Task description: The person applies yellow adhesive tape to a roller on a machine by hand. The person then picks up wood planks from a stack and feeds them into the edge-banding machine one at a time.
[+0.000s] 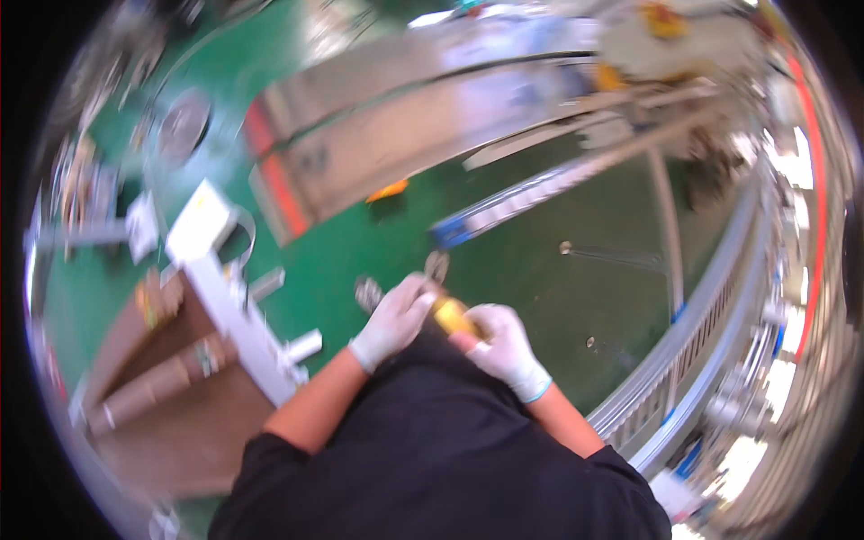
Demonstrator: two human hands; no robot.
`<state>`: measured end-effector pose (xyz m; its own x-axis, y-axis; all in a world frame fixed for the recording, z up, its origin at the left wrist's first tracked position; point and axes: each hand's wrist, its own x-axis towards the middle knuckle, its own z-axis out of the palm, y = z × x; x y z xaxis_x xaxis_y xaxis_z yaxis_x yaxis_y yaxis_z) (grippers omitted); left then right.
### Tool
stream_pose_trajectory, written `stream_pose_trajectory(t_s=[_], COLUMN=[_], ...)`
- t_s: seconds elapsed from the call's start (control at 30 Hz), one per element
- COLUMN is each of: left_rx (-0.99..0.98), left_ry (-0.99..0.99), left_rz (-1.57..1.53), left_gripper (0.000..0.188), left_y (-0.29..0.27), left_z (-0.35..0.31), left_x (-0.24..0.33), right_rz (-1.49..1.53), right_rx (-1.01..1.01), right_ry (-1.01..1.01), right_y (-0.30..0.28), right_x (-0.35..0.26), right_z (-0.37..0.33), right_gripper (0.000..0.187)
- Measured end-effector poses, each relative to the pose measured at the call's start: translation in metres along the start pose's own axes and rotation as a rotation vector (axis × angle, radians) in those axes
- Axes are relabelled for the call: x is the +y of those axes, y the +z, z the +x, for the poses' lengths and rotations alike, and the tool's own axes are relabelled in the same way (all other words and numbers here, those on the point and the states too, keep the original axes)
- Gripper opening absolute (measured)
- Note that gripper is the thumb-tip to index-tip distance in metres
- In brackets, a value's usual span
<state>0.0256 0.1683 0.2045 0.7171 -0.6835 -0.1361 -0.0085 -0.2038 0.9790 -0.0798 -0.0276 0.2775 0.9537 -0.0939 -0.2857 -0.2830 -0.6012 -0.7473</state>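
Both hands wear white gloves and meet in front of my body, above the green floor. A small yellow and brown roundish object point(452, 317) is between them, too blurred to name its kind. My left hand point(399, 317) closes on its brown upper-left end, fingers curled together. My right hand point(500, 344) grips its lower-right side, and one bare-looking fingertip shows beside the yellow part. Motion blur hides the finer details of the object. My shoes point(368, 293) show on the floor just beyond the hands.
Ahead lies a long brown cardboard-coloured panel point(378, 148) with a red end strip. A blue-tipped roller rail point(517, 209) stretches right of it. A metal conveyor frame point(688, 346) runs along the right. At left stand an open brown carton point(180, 432) and a white post point(238, 328).
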Motion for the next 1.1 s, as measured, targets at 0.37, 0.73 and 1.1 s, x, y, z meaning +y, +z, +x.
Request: stream_pose_trajectory(t_s=[0.37, 0.73, 1.1], left_rx=[0.012, 0.096, -0.193], left_ry=[-0.328, 0.059, 0.194], left_rz=[-0.62, -0.03, -0.172], left_gripper=[0.013, 0.025, 0.012], left_y=[-0.004, -0.016, -0.038], left_z=[-0.012, 0.039, 0.078], left_x=[-0.072, -0.103, -0.145], right_rz=[0.042, -0.446, -0.302], right_rx=[-0.269, -0.082, -0.082], right_ry=[-0.103, -0.045, 0.113], right_y=[0.042, 0.059, 0.076], right_x=[0.057, 0.079, 0.097], right_z=[0.048, 0.05, 0.031], right_gripper=[0.037, 0.04, 0.044])
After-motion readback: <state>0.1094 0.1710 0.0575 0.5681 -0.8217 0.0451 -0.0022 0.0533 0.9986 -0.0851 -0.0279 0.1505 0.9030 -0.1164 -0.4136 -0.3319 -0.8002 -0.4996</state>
